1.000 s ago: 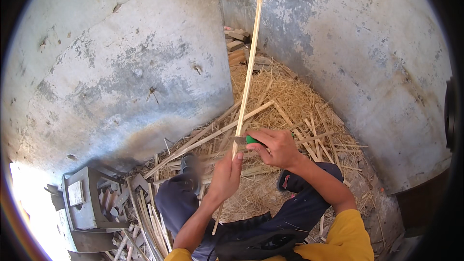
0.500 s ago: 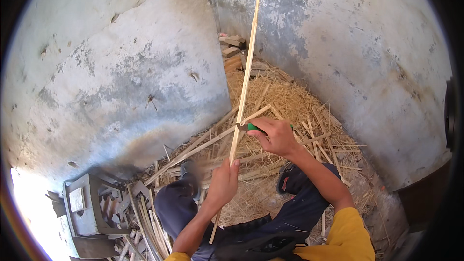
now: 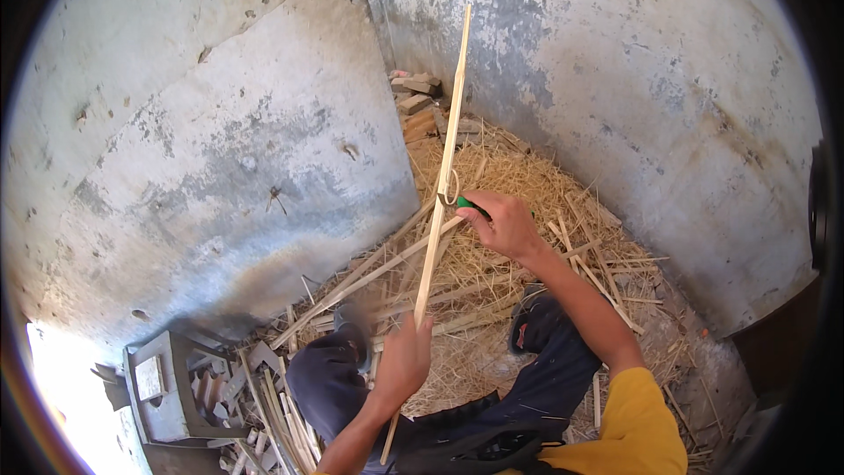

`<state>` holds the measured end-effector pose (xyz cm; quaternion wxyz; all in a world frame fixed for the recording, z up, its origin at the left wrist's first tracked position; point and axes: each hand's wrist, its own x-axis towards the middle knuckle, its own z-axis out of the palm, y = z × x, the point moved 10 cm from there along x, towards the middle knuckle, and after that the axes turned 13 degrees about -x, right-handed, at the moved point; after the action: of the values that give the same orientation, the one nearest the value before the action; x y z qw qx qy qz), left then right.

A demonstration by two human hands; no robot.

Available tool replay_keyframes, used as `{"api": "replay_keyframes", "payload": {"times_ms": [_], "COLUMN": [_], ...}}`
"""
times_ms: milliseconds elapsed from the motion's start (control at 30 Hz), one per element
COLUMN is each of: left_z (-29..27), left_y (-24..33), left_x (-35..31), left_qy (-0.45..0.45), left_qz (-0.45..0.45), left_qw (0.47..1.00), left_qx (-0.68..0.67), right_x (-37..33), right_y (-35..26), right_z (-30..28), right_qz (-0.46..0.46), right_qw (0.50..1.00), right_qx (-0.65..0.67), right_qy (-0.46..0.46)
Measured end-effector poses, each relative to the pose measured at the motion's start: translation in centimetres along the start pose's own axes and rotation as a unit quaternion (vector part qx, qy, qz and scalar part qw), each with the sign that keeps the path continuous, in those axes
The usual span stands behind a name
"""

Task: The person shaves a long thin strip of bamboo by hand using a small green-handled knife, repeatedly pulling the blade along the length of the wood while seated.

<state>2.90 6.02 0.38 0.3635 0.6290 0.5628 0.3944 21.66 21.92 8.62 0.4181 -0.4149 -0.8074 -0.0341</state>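
Note:
A long, pale strip of split wood or bamboo (image 3: 450, 141) slants up and away from my lap toward the corner. My left hand (image 3: 405, 358) is closed around its lower part, and the tail end sticks out below the fist. Farther up, my right hand (image 3: 502, 224) grips a knife by its green handle (image 3: 471, 205). The short dark blade (image 3: 445, 200) rests against the strip. A thin curled shaving (image 3: 454, 185) stands up at the blade. My right fingers hide most of the handle.
A heap of straw-like shavings (image 3: 519, 180) fills the corner, with loose strips (image 3: 387, 264) across it. Bricks (image 3: 415, 92) lie at the back. Lower left stand a grey metal frame (image 3: 180, 391) and a bundle of strips (image 3: 281, 413). Worn walls (image 3: 220, 105) enclose both sides.
My right hand has slid the knife farther up the strip, away from my left hand. The shaving at the blade has grown into a larger curl. My left hand keeps its grip.

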Motion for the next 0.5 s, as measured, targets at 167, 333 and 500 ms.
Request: {"api": "replay_keyframes", "payload": {"times_ms": [167,333,500], "left_z": [0.1,0.7,1.0], "left_y": [-0.1,-0.5,-1.9], "left_x": [-1.8,-4.8,-6.9], "left_qy": [-0.009,-0.050,-0.034], "left_qz": [-0.007,0.028,-0.007], "left_qw": [1.000,0.996,0.998], "left_qx": [0.004,0.062,0.049], "right_x": [0.6,1.7,2.0], "right_y": [1.9,6.6,9.4], "right_z": [0.9,0.4,1.7], "right_qz": [0.029,0.057,0.104], "right_qw": [0.999,0.998,0.992], "right_qx": [-0.005,-0.041,-0.063], "right_qy": [-0.036,0.001,-0.039]}}
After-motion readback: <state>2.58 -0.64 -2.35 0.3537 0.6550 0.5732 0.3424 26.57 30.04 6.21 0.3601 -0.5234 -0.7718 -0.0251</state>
